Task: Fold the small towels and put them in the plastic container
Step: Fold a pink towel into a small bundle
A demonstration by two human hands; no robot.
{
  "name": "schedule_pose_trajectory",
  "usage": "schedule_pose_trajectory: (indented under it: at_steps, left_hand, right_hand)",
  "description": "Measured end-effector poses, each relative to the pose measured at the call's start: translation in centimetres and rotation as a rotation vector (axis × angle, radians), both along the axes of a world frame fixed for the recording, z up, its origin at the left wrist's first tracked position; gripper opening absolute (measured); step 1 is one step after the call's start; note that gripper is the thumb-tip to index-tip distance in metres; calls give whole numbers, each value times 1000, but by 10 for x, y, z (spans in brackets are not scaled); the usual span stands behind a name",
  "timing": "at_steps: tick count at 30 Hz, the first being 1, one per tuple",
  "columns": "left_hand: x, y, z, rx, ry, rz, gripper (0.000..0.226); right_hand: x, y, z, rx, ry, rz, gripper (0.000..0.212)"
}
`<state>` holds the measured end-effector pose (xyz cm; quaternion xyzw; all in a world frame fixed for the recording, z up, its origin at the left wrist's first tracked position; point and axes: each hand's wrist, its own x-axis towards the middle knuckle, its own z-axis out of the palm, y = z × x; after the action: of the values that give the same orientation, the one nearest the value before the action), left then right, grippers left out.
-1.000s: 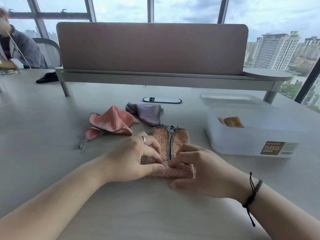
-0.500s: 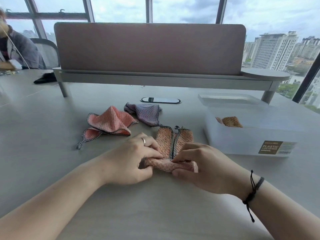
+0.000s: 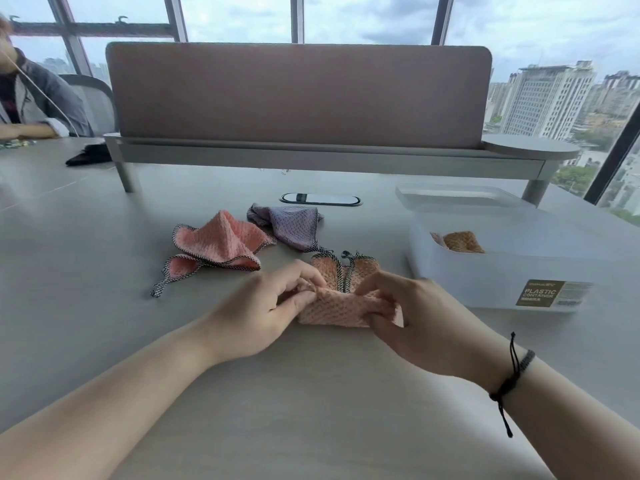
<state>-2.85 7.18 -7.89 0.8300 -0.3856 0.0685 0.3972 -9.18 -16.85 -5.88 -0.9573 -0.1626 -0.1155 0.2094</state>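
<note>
Behind fingers [image 3: 304, 299] pinching peach towel [image 3: 341, 306], pink towel [image 3: 221, 242], purple towel [image 3: 291, 225], container [image 3: 485, 275] right.

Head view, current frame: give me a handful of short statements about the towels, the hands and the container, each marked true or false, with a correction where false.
1. Both hands, left and right, grip the pink waffle-weave towel on the grey table. True.
2. The translucent white plastic container is empty. False: an orange-brown towel already lies in it.
3. The purple waffle-weave towel lies unfolded on the table, beyond the hands. True.
4. The container's lid is closed on it. False: the lid lies on the table behind the open container.
5. The crumpled pink towel with a checked edge sits right of the container. False: it lies left of it.
</note>
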Motion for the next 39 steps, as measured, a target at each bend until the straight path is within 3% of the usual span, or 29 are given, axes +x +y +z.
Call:
schedule_pose_trajectory:
  at_steps: [4, 6, 12, 15, 21, 30, 39]
  left_hand:
    - [1, 1, -3, -62, 184, -30, 39]
    - [4, 1, -6, -10, 171, -18, 50]
    - [1, -2, -3, 120, -15, 44, 13]
    - [-1, -4, -2, 141, -46, 26, 14]
    - [-3, 1, 2, 128, -123, 56, 53]
    - [4, 0, -5, -37, 18, 34, 18]
    - [4, -3, -7, -104, 173, 81, 15]
  right_hand:
    - [4, -2, 0, 154, 42, -27, 8]
    - [6, -3, -1, 199, 57, -34, 8]
    - [4, -1, 0, 158, 77, -1, 10]
    - [4, -1, -1, 150, 54, -2, 9]
    - [6, -4, -1, 91, 44, -4, 20]
    - [4, -4, 1, 74, 33, -11, 25]
    - [6, -2, -1, 174, 29, -133, 21]
